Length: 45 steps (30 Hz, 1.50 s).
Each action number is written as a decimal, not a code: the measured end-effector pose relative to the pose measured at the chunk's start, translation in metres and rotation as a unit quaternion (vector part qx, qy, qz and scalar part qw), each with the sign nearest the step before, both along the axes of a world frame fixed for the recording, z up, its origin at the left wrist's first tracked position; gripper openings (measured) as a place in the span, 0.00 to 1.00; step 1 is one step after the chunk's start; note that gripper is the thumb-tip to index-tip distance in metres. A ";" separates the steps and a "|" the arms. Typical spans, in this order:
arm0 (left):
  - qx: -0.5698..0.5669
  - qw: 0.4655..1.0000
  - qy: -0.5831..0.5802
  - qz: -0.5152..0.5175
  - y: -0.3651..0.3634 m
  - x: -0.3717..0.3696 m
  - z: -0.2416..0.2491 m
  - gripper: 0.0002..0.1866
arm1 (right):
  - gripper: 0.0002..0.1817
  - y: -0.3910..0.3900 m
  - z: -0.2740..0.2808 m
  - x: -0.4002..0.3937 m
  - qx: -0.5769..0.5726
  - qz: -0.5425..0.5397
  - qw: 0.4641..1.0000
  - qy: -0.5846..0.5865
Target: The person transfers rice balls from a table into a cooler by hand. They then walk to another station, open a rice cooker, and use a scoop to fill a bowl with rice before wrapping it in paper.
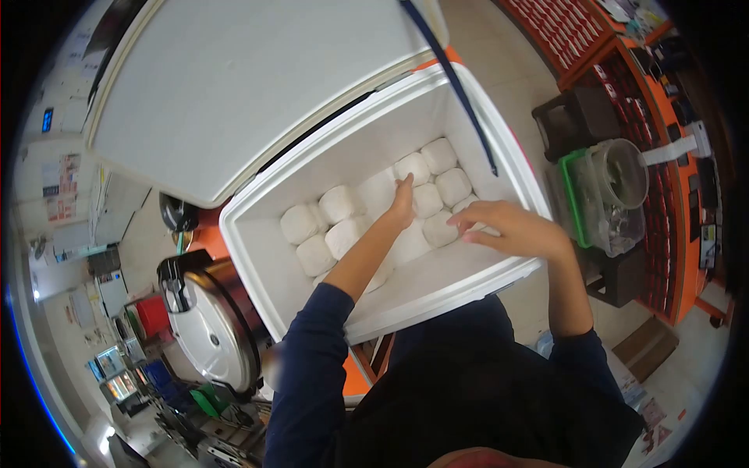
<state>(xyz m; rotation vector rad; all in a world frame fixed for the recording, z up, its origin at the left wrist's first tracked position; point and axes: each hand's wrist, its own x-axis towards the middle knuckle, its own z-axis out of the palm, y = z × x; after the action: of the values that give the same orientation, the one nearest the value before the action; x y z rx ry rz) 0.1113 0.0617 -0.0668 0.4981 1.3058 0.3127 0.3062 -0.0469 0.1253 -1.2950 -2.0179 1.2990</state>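
Bundles [374, 204] under left hand [402, 204]

One open cooler [499, 281] with one raised lid [234, 93] and one dark strap [460, 86]. About eleven white wrapped lumps [341, 204] visible on its floor; more may sit hidden under the arm. Two hands: left hand [403, 204], right hand [511, 230]. One steel pot [214, 327] beside it. One clear tub [620, 183] on one green tray [573, 195].
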 end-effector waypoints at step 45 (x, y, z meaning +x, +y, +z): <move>0.234 0.824 -0.221 0.467 -0.501 -0.477 -0.011 0.45 | 0.26 -0.190 -0.297 -0.567 0.281 0.263 0.832 -0.399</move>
<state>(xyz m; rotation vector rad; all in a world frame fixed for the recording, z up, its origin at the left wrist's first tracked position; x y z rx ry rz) -0.3658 -0.4388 -0.0776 0.1226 0.9134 1.5119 -0.2608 -0.2371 -0.1720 -1.0970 -3.1727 0.1807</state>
